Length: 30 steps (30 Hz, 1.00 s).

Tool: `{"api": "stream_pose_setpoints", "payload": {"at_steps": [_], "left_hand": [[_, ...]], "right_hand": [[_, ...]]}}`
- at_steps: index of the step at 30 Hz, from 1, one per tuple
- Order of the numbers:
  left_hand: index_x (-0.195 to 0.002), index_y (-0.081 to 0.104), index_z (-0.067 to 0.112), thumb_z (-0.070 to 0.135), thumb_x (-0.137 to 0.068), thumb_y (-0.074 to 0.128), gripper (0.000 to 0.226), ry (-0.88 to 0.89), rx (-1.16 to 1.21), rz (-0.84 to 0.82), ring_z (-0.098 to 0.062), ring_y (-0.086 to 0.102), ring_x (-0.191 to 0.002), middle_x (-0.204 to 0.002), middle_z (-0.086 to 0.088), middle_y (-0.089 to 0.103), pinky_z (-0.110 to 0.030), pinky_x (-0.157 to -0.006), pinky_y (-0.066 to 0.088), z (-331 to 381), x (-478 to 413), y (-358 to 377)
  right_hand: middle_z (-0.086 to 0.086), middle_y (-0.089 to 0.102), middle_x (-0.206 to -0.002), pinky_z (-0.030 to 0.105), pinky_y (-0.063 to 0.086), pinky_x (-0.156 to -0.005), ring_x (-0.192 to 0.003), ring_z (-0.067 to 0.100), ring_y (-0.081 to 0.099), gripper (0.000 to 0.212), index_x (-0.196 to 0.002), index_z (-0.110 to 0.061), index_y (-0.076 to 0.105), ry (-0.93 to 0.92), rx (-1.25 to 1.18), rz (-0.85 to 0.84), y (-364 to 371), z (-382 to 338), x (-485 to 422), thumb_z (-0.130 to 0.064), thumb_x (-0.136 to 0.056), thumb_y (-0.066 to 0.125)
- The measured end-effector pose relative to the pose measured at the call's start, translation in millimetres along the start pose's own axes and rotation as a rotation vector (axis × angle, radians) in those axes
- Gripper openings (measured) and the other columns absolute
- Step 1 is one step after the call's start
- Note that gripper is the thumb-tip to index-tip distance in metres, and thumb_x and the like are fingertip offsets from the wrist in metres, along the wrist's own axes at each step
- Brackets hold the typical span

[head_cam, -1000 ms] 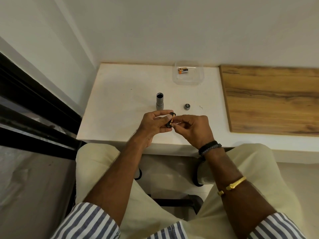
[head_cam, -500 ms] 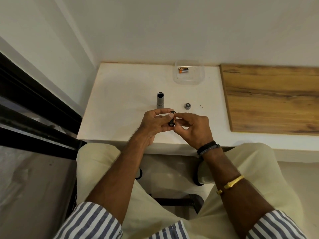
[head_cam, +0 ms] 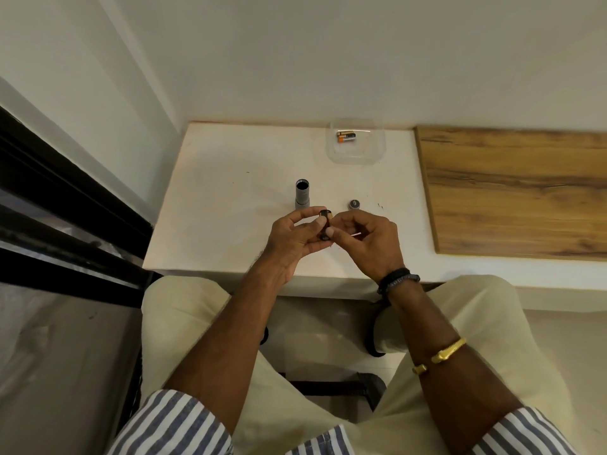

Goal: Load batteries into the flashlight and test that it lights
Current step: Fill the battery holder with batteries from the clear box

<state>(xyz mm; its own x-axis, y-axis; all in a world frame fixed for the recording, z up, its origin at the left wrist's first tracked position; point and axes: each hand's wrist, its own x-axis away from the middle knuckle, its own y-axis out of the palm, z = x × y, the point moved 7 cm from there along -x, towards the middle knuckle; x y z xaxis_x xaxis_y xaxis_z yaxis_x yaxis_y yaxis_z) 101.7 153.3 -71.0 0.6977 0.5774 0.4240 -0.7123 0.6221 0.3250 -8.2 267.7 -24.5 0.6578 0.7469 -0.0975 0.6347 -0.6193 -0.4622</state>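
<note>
Two hands: we see both over the near edge of the white table [head_cam: 210, 198], close together, fingertips almost meeting.
Left hand [head_cam: 292, 239]: it is curled around a small black cylindrical battery holder [head_cam: 325, 224]; thumb and fingers pinch this piece, which stands nearly upright between them.
Right hand [head_cam: 368, 239]: its thumb and forefinger are pressed together at the top of the black holder, on something small with an orange-brown tint. We cannot tell if this is a battery, because the fingers hide it. The other fingers are folded in.
Grey flashlight body [head_cam: 302, 195]: this metal tube stands upright on the table just beyond the left hand, with its dark open end on top. No hand touches it.
Round grey end cap [head_cam: 354, 204]: it lies flat on the table, to the right of the tube and apart from it, just beyond the right hand.
Clear plastic tray [head_cam: 377, 152]: it sits at the far edge of the table against the wall, well apart from the hands.
Loose batteries [head_cam: 345, 136]: we see black and orange cells lying on their side inside the tray; the exact count is not clear to us.
Wooden board [head_cam: 519, 192]: it lies to the right of the white surface.
Right wrist: it carries a dark beaded bracelet [head_cam: 397, 280]; a gold bangle [head_cam: 440, 356] is lower on the same forearm.
</note>
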Motion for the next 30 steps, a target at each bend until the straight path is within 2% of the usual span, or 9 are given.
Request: {"api": "stream_pose_setpoints", "payload": {"at_steps": [3, 6, 9, 11, 13, 15, 17, 25, 30], "left_hand": [[-0.121, 0.068, 0.01, 0.011, -0.096, 0.067, 0.025, 0.035, -0.003, 0.025, -0.035, 0.074, -0.102, -0.112, -0.022, 0.074, -0.044, -0.084, 0.063, -0.8, -2.8, -1.0], [-0.128, 0.062, 0.007, 0.008, -0.098, 0.063, 0.03, -0.007, 0.06, 0.037, -0.036, 0.074, -0.103, -0.113, -0.023, 0.073, -0.045, -0.09, 0.061, -6.3, -7.0, -0.1], [-0.126, 0.062, 0.007, 0.008, -0.093, 0.07, 0.034, -0.048, 0.126, 0.009, -0.035, 0.075, -0.102, -0.112, -0.024, 0.073, -0.044, -0.092, 0.06, -9.8, -9.4, 3.0], [-0.124, 0.062, 0.008, 0.004, -0.089, 0.073, 0.037, -0.036, 0.148, 0.005, -0.033, 0.075, -0.099, -0.112, -0.022, 0.073, -0.043, -0.09, 0.061, -10.8, -11.7, 4.9], [-0.123, 0.063, 0.008, -0.002, -0.091, 0.068, 0.033, -0.028, 0.191, 0.008, -0.033, 0.075, -0.098, -0.111, -0.02, 0.07, -0.043, -0.09, 0.061, -12.4, -14.0, 6.8], [-0.126, 0.062, 0.007, -0.005, -0.094, 0.064, 0.034, -0.036, 0.253, -0.01, -0.034, 0.075, -0.099, -0.109, -0.019, 0.069, -0.042, -0.09, 0.061, -14.3, -15.6, 9.4], [-0.13, 0.061, 0.009, -0.006, -0.095, 0.061, 0.037, -0.057, 0.324, -0.062, -0.038, 0.073, -0.105, -0.107, -0.019, 0.072, -0.041, -0.089, 0.061, -15.1, -16.3, 13.5], [-0.136, 0.055, 0.005, -0.004, -0.098, 0.055, 0.039, -0.134, 0.488, -0.196, -0.042, 0.065, -0.121, -0.127, -0.028, 0.066, -0.043, -0.096, 0.058, -18.9, -16.1, 24.4], [-0.142, 0.05, 0.008, 0.001, -0.1, 0.052, 0.042, -0.14, 0.551, -0.274, -0.038, 0.061, -0.127, -0.134, -0.026, 0.063, -0.041, -0.097, 0.057, -19.5, -14.0, 26.5]], "right_hand": [[0.001, 0.077, -0.082, 0.029, 0.064, -0.07, -0.073, 0.015, 0.075, 0.011, -0.099, -0.015, 0.078, 0.151, -0.125, 0.076, -4.9, 14.4, -0.5, -0.015, -0.088, 0.076], [0.001, 0.078, -0.08, 0.029, 0.064, -0.064, -0.071, 0.015, 0.076, 0.012, -0.096, -0.019, 0.077, 0.304, -0.271, 0.211, -11.7, 30.3, -1.2, -0.012, -0.087, 0.076], [-0.003, 0.078, -0.074, 0.025, 0.062, -0.061, -0.071, 0.016, 0.077, 0.016, -0.089, -0.025, 0.077, 0.455, -0.333, 0.349, -20.3, 49.0, -8.3, -0.01, -0.083, 0.079], [-0.004, 0.077, -0.072, 0.026, 0.063, -0.063, -0.069, 0.018, 0.077, 0.015, -0.087, -0.024, 0.078, 0.534, -0.296, 0.422, -27.4, 63.5, -15.1, -0.01, -0.082, 0.079], [0.0, 0.077, -0.076, 0.035, 0.065, -0.074, -0.071, 0.019, 0.077, 0.013, -0.089, -0.02, 0.079, 0.587, -0.212, 0.429, -30.7, 76.9, -22.4, -0.009, -0.081, 0.077], [0.004, 0.078, -0.083, 0.04, 0.063, -0.084, -0.081, 0.022, 0.076, 0.015, -0.093, -0.017, 0.08, 0.603, -0.09, 0.4, -30.7, 85.8, -30.1, -0.01, -0.081, 0.075], [0.004, 0.078, -0.088, 0.038, 0.06, -0.088, -0.087, 0.022, 0.074, 0.017, -0.097, -0.016, 0.08, 0.596, 0.039, 0.382, -29.9, 89.3, -36.3, -0.013, -0.082, 0.073], [0.005, 0.078, -0.096, 0.028, 0.051, -0.079, -0.09, 0.023, 0.07, 0.018, -0.101, -0.015, 0.077, 0.498, 0.276, 0.343, -20.3, 87.5, -55.5, -0.029, -0.09, 0.073], [0.004, 0.078, -0.097, 0.025, 0.048, -0.082, -0.091, 0.02, 0.07, 0.02, -0.107, -0.014, 0.076, 0.459, 0.295, 0.289, -13.5, 88.7, -55.1, -0.021, -0.088, 0.073]]}}
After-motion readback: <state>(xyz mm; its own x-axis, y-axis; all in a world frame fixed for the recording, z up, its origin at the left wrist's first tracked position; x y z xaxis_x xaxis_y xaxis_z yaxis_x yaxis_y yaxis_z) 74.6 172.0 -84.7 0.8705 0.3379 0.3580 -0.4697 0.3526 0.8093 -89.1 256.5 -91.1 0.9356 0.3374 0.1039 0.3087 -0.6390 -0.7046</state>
